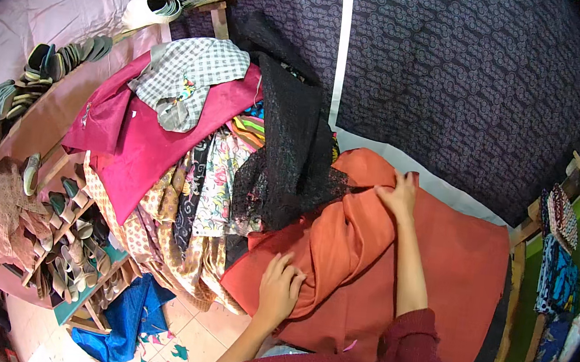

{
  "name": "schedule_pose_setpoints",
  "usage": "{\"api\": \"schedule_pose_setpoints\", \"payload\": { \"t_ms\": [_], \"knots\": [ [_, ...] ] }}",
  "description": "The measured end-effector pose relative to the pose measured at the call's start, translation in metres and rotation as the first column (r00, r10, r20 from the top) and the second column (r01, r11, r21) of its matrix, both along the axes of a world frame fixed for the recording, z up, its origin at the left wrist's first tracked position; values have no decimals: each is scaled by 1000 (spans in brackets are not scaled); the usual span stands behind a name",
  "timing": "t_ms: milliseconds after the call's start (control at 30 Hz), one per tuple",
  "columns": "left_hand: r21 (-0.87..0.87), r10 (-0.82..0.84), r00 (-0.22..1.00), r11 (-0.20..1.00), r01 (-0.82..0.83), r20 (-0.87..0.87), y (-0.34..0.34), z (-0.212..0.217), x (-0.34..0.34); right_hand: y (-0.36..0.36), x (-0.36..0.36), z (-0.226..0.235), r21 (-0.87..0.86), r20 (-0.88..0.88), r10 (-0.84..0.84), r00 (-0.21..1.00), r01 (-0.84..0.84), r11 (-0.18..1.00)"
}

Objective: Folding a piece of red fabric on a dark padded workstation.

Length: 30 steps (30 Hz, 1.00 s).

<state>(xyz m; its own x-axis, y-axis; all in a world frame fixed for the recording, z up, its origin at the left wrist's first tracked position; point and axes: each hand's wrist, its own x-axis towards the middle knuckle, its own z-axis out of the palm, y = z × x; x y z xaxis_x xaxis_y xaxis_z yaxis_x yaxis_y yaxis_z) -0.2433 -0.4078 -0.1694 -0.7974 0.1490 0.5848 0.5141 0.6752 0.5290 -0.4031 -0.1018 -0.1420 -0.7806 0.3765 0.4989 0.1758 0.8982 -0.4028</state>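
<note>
Far left: heap of mixed garments, smooth magenta cloth (163, 159) uppermost; black lacy cloth (289, 159) beside it. Left hand (280, 288): palm down, fingers loosely bent on a broad rust-orange fabric sheet (357, 282); whether it pinches any, cannot tell. Sheet bunched at its left, flat toward the right edge of the dark worktop (488, 346). Probably soft, limp, fairly light, not fragile; best grasped by edge or gathered ridge. Right hand (400, 196): thumb splayed from fingers on the ridge's far end, nothing clenched.
</note>
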Motion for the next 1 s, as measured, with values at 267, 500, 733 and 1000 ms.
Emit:
{"api": "schedule_pose_setpoints", "payload": {
  "t_ms": [267, 500, 733, 1000],
  "knots": [
    [653, -214, 933, 756, -30, 291, -18, 16, 16, 35, -19, -12, -428, -123, 58, 991, -105, 898],
    [779, 374, 927, 579, -242, 11, -126, 37, 41, 54, -53, 40, -495, -358, -122, 926, -77, 865],
    [817, 222, 966, 528, -232, 131, -195, 20, 86, 5, -95, 122, -13, -111, -43, 993, 42, 999],
    [-72, 249, 709, 960, -271, 660, -237, -73, 113, -47, -161, 137, -793, -255, 547, 797, -496, 353]
  ]
}}
